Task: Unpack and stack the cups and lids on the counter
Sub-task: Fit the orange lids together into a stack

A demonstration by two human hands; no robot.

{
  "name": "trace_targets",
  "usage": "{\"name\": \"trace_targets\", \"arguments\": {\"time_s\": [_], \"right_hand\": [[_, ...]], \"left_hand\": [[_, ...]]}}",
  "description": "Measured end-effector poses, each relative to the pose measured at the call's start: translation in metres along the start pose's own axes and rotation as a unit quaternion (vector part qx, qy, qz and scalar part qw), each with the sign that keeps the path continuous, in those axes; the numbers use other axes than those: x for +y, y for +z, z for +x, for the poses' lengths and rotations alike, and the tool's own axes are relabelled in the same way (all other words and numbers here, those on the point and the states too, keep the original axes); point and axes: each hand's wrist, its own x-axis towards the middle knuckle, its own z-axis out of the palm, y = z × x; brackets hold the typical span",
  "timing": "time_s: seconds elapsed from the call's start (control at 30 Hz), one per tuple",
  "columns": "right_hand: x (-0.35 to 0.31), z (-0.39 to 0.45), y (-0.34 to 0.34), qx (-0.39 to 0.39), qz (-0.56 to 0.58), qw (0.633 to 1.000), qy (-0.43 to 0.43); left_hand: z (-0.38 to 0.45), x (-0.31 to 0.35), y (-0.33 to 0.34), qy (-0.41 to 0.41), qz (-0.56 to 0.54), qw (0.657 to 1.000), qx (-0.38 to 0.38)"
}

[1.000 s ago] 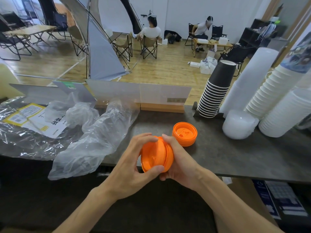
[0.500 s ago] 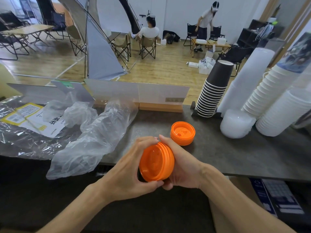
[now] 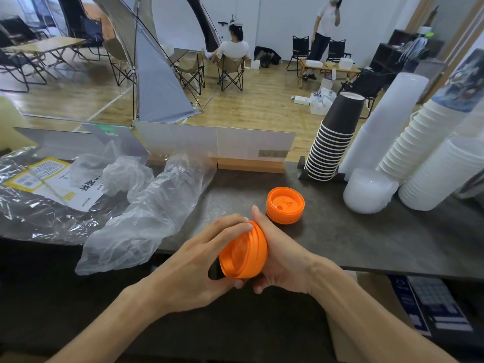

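Orange lid stack (image 3: 243,254) gripped by both hands, left hand (image 3: 191,268) & right hand (image 3: 281,260); square rims, then seat on counter stack (image 3: 285,205).

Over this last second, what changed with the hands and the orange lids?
Both hands, left and right, kept their grip on the held lids but turned them: the open face seen earlier now points down-left toward the left palm, and the bundle sits slightly nearer the counter edge. The lid stack on the counter, the bags and the cups stayed put.
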Motion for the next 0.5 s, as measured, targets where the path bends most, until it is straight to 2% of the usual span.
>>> {"name": "trace_targets", "arguments": {"time_s": [0.2,0.5], "right_hand": [[0.000,-0.001,0.008,0.033,-0.008,0.999,-0.008],[-0.002,-0.006,0.015,0.030,-0.013,0.999,0.014]], "left_hand": [[-0.003,-0.001,-0.002,0.016,0.032,0.999,-0.002],[-0.009,-0.002,-0.002,0.061,0.066,0.996,0.007]]}}
